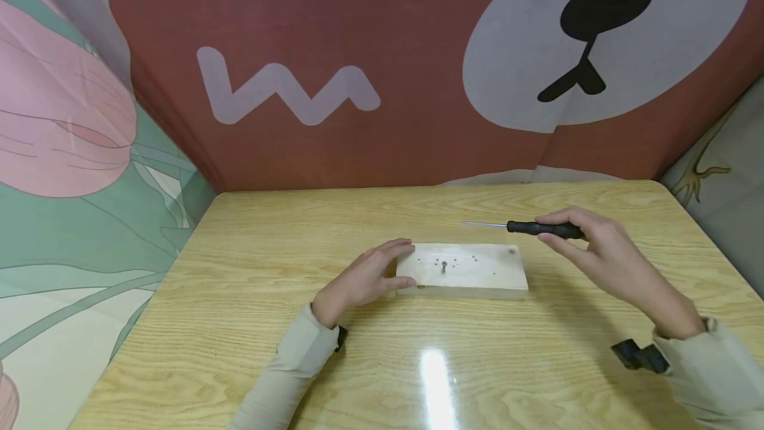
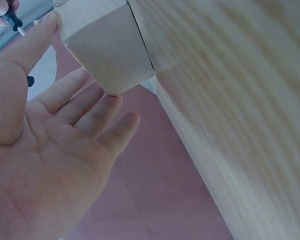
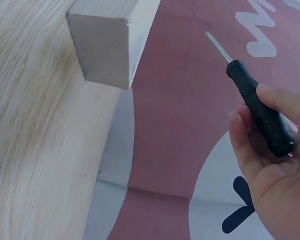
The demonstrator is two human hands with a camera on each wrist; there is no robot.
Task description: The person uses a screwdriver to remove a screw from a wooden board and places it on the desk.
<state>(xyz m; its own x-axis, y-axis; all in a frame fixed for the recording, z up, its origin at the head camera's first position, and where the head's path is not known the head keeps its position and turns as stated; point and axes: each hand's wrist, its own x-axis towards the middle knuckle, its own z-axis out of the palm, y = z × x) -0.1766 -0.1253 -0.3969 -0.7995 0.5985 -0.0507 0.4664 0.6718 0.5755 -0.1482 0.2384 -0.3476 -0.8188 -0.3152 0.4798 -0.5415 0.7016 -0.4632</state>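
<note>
The step looks like readying the screwdriver [image 1: 522, 226], gripped by the handle in the right hand [image 1: 603, 247] apart from the block [image 1: 477, 273], for the screw [image 1: 444, 267] standing in it. The left hand [image 1: 371, 276] pinches the block's left end on the worktop [image 1: 268, 244]; the next move likely calls for tip onto screw. The screw's recess is too small to read.
</note>
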